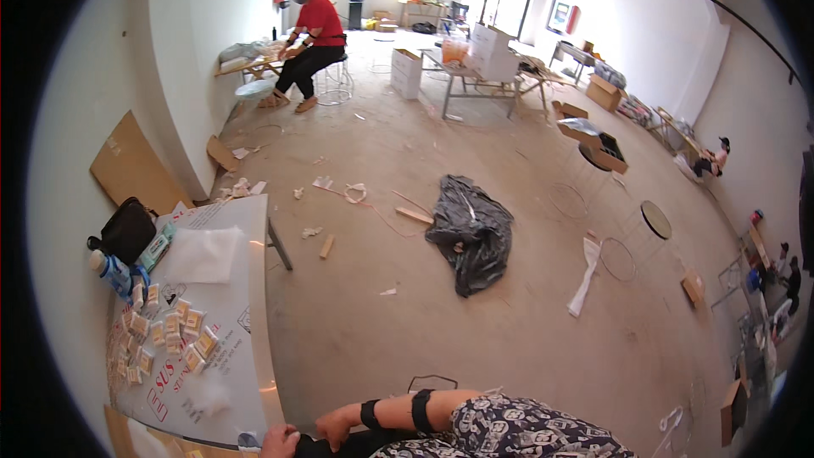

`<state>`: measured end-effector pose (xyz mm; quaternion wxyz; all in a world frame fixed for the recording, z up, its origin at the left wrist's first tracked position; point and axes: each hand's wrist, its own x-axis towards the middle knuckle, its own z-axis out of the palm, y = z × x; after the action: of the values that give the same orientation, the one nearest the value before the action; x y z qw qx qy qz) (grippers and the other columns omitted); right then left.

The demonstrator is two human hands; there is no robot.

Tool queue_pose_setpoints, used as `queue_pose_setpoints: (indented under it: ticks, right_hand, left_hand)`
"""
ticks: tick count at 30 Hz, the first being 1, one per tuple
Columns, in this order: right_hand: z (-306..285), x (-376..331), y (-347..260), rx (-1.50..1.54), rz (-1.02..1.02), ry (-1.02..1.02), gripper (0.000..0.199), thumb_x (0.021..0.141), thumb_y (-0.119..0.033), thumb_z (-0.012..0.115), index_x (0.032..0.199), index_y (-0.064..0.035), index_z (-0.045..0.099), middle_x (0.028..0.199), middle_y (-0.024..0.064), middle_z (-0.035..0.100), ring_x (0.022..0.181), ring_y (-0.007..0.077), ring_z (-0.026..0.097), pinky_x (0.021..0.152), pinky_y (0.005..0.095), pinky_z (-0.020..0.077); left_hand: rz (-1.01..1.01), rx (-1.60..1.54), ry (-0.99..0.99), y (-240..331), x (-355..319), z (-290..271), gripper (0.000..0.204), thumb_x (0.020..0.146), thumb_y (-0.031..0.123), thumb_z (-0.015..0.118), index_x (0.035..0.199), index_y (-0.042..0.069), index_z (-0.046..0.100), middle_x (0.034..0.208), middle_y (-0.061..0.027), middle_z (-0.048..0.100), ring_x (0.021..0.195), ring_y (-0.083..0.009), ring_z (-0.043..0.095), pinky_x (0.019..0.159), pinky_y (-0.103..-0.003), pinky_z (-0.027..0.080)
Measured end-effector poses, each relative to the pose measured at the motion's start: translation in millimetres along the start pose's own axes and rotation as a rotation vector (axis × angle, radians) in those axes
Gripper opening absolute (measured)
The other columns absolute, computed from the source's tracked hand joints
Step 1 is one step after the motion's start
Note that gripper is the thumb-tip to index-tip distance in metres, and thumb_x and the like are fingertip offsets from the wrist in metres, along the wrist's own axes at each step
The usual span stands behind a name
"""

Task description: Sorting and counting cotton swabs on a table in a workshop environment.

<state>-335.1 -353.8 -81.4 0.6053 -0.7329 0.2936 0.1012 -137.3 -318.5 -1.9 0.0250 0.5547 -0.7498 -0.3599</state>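
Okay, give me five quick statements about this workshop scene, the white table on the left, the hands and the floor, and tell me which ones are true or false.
1. Small yellowish packets lie spread on the white table. True.
2. The left hand holds a packet above the table. False: it rests low at the table's near edge, nothing visibly held.
3. A crumpled black plastic bag lies on the floor. True.
4. The right hand has two dark bands on its forearm. True.
5. The person in the red shirt stands at the white table. False: that person sits on a stool far off by the wall.
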Motion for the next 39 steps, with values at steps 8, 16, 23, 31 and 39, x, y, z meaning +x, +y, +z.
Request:
queue_pose_setpoints:
  ticks: [8,16,23,31,39]
  right_hand:
    - [7.1,-14.9,-18.5,-0.190,-0.147,0.068,0.041,0.071,-0.022,0.073,0.102,0.0024,0.063,0.099,0.0178,0.063,0.091,0.0310,0.055,0.082,0.0388,0.0435]
    - [15.0,-2.3,-1.7,-0.245,-0.260,0.032,0.048,0.068,-0.025,0.072,0.106,0.0022,0.062,0.101,0.0218,0.063,0.095,0.0332,0.057,0.083,0.0419,0.0441]
    - [76.3,129.6,146.2,-0.450,-0.825,0.461,0.083,0.057,-0.039,0.081,0.122,0.0021,0.050,0.122,0.0202,0.054,0.113,0.0331,0.049,0.094,0.0395,0.0392]
    - [82.1,148.5,120.2,-0.411,-0.739,0.395,0.081,0.056,-0.039,0.082,0.120,0.0003,0.052,0.120,0.0187,0.055,0.112,0.0326,0.049,0.094,0.0385,0.0386]
    - [79.4,121.9,103.2,-0.360,-0.619,0.401,0.080,0.054,-0.039,0.083,0.118,-0.0015,0.053,0.118,0.0171,0.055,0.112,0.0321,0.049,0.094,0.0375,0.0379]
  left_hand:
    - [0.144,-0.191,-0.328,-0.8,70.5,40.8,0.037,0.085,0.030,0.056,0.110,0.003,0.059,0.114,-0.0164,0.058,0.110,-0.0315,0.052,0.091,-0.041,0.040]
    - [0.243,-0.115,-0.364,0.7,111.3,66.3,0.036,0.082,0.029,0.057,0.109,0.005,0.060,0.112,-0.0159,0.058,0.108,-0.0309,0.053,0.091,-0.041,0.040]
    - [0.343,-0.047,-0.427,20.4,142.9,81.3,0.036,0.080,0.029,0.059,0.108,0.005,0.060,0.111,-0.0155,0.059,0.107,-0.0304,0.053,0.091,-0.041,0.040]
    - [0.324,-0.028,-0.379,-17.1,143.6,81.1,0.036,0.078,0.028,0.060,0.107,0.006,0.061,0.109,-0.0149,0.060,0.106,-0.0298,0.054,0.090,-0.041,0.040]
    - [0.352,0.030,-0.386,-28.1,153.8,88.8,0.037,0.076,0.028,0.062,0.106,0.007,0.062,0.108,-0.0144,0.060,0.105,-0.0292,0.054,0.090,-0.041,0.040]
